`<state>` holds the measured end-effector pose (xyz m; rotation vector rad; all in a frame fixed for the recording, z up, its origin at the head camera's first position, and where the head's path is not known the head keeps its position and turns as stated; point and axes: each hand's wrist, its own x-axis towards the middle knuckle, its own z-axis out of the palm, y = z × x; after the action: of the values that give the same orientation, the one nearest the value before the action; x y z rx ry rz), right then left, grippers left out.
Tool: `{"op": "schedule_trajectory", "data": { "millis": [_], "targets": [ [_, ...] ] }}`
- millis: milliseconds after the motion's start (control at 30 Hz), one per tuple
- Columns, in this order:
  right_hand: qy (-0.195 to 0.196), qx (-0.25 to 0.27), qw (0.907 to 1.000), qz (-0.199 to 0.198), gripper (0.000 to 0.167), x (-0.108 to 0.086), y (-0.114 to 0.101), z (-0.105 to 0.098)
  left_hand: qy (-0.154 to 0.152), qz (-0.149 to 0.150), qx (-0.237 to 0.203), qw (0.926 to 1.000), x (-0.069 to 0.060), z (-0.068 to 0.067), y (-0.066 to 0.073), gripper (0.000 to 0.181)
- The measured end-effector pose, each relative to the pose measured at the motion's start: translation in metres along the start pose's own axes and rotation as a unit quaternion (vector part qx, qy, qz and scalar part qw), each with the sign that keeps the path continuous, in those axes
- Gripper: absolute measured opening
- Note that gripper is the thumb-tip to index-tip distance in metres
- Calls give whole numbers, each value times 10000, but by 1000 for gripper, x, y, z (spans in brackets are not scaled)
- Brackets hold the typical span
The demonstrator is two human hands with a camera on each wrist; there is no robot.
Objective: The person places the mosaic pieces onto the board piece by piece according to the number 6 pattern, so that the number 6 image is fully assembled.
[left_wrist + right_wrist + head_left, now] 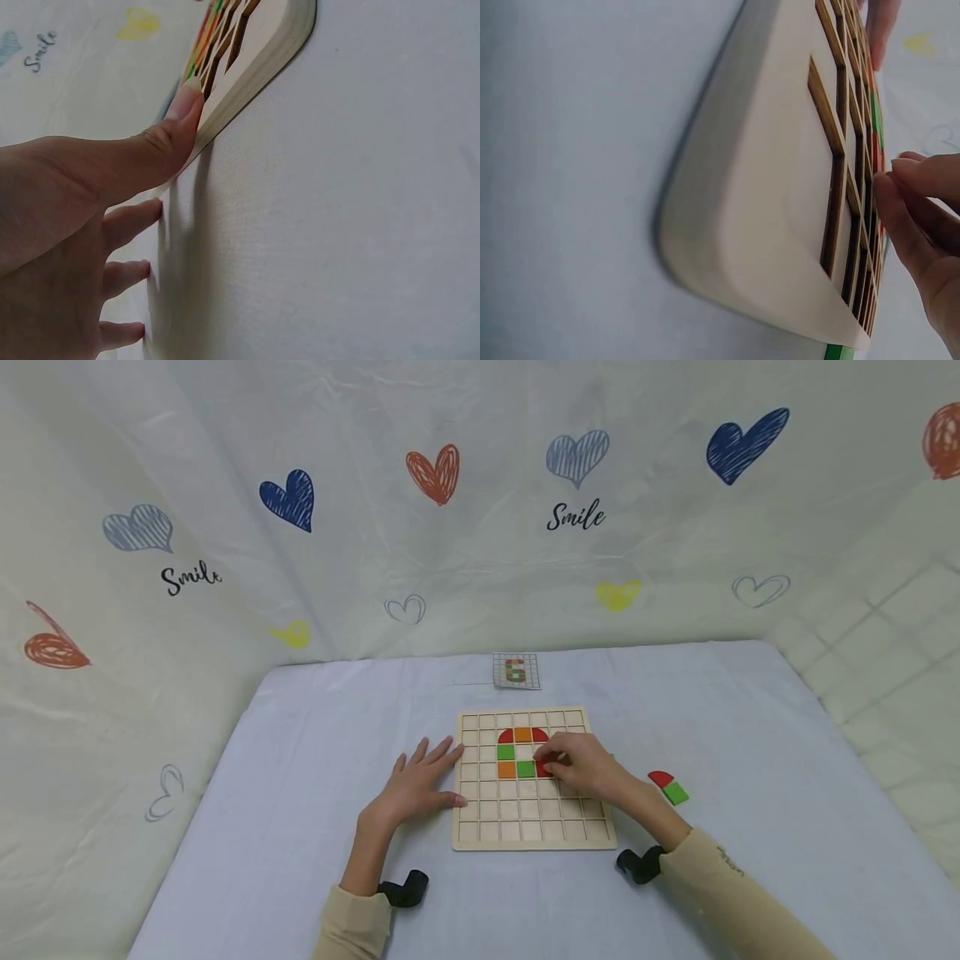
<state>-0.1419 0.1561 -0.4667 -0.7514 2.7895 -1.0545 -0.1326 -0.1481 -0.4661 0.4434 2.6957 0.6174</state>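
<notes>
From my remote station, I saw the square, pale wooden board with a raised grid (534, 835) in the centre of the head frame, lying flat on the white cloth-covered surface (277, 810). My left hand (416, 787) was spread along the board's left edge, its thumb touching the rim near mid-height; the left wrist view showed that thumb resting on the pale border.

My right hand (585, 764) reached in from the lower right, thumb and fingertips bent close together over a small red tile (542, 770) in the grid. I couldn't tell whether they pinched it or only touched it.

Other tiles sat in the squares left of and above those fingertips: a red rounded-corner tile (506, 737), an orange square (522, 735) and a second red rounded-corner tile (540, 735) along the top; a green square (506, 752) below at the left; then a lower orange square (507, 769) and another green square (526, 769) beside the small red tile.

Right of centre, a loose red quarter-round tile (661, 778) touched a loose green tile (677, 792) on the cloth. Above the board in the frame lay a small gridded card with a 6-shaped coloured pattern (516, 671).
</notes>
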Motion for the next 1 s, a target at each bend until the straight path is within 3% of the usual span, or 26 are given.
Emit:
{"op": "schedule_trajectory", "data": {
  "millis": [267,633,1000],
  "targets": [
    [26,21,10000,80,17,-4,1,-1,-6,20,31,10000,0,0,0,88],
    [477,-87,9988,66,12,-18,3,-5,14,-2,39,10000,-1,0,1,88],
    [504,-76,9985,187,15,-37,12,-18,31,0,43,10000,0,1,0,88]
  ]
}}
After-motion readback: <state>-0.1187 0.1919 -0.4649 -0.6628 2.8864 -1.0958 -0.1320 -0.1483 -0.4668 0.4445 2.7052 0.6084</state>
